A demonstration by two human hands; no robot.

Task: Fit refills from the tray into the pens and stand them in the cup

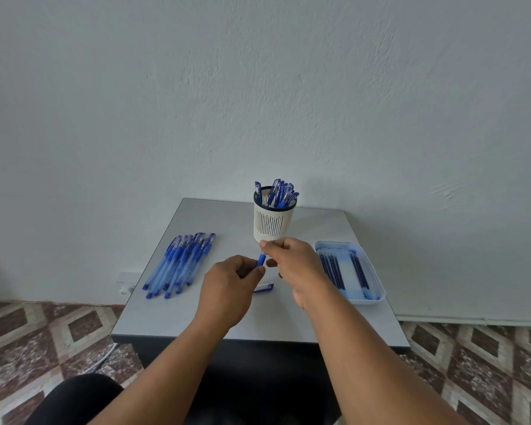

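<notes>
- The left hand (227, 285) was raised just above the desk (172, 314), its fingers (242, 265) curled round a pen (261, 259), of which only the blue grip end showed past the fingertips.
- The right hand (295, 265) met it from the other side, thumb and forefinger pinched together just above that blue end; what they held was too small to make out.
- A loose pen cap (263, 287) lay flat on the desk directly below the two hands.
- The cup (272, 223), a white slotted holder with a dark rim, stood upright behind the hands near the far edge of the desk, with a cluster of capped blue pens (279, 193) standing in it.
- A pile of blue pens (178, 265) lay flat on the left part of the desk, roughly parallel, caps pointing away from the person.
- The tray (374, 271), pale and shallow, sat on the right part of the desk, holding two groups of dark blue refills (331, 268) laid lengthwise.
- Patterned floor tiles (59, 329) showed on either side of the desk.
</notes>
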